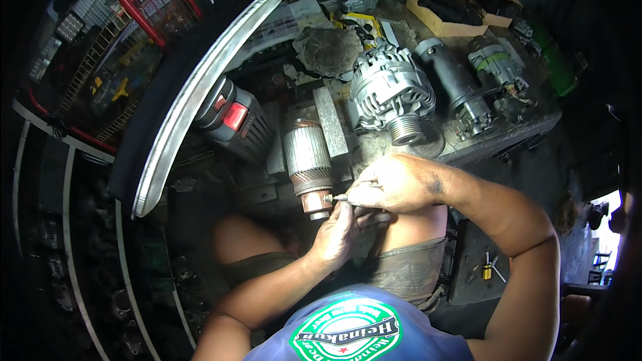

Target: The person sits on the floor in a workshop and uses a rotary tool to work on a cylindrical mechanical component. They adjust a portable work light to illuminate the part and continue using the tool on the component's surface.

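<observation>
Pinching a slim tool (340,197), the right hand (392,184) brings its tip to the armature's (308,150) copper end! Close by, the left hand (332,237) curls its fingers, though whether they grip anything, one cannot tell. The armature lies just ahead, beside a metal bar (330,120); beyond it sits a silvery alternator (390,87), then an open cardboard box (458,29) at the back.

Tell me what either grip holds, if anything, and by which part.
The right grip holds a slim tool close behind its exposed tip. Whether the left grip holds anything cannot be told.
</observation>
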A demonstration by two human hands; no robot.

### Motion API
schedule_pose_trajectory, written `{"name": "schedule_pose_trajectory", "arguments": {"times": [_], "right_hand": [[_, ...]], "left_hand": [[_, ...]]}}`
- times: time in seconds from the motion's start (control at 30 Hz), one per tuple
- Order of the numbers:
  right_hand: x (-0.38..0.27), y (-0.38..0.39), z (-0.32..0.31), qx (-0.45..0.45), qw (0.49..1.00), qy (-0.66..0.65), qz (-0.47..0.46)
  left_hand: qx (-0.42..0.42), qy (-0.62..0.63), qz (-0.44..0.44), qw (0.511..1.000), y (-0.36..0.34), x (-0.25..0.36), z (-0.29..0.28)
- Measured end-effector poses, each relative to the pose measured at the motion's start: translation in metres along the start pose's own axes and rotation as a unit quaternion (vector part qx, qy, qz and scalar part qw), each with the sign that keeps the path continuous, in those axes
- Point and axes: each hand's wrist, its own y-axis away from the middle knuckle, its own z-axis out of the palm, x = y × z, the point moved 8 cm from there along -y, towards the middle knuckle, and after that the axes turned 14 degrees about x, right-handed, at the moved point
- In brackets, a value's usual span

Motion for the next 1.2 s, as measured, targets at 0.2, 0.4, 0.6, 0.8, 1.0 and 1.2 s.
{"name": "schedule_pose_trajectory", "arguments": {"times": [0.2,0.4,0.6,0.8,1.0,1.2], "right_hand": [[0.008,0.012,-0.002,-0.031,0.999,-0.028,0.032],[0.012,0.019,-0.019,0.051,0.997,0.007,-0.061],[0.029,0.047,-0.052,0.177,0.969,-0.155,-0.071],[0.051,0.058,-0.037,0.074,0.99,-0.114,0.035],[0.057,0.061,-0.043,0.127,0.98,-0.153,-0.009],[0.052,0.053,-0.041,0.136,0.98,-0.141,-0.037]], "left_hand": [[0.009,-0.035,0.024,0.999,-0.003,-0.004,0.006],[0.011,-0.172,0.016,0.985,0.023,0.013,0.008],[0.108,-0.664,0.329,0.662,0.08,0.115,0.003],[0.009,-0.783,0.4,0.477,0.073,0.132,0.027],[-0.029,-0.767,0.424,0.481,0.08,0.136,0.034],[-0.034,-0.743,0.432,0.51,0.079,0.132,0.036]]}}
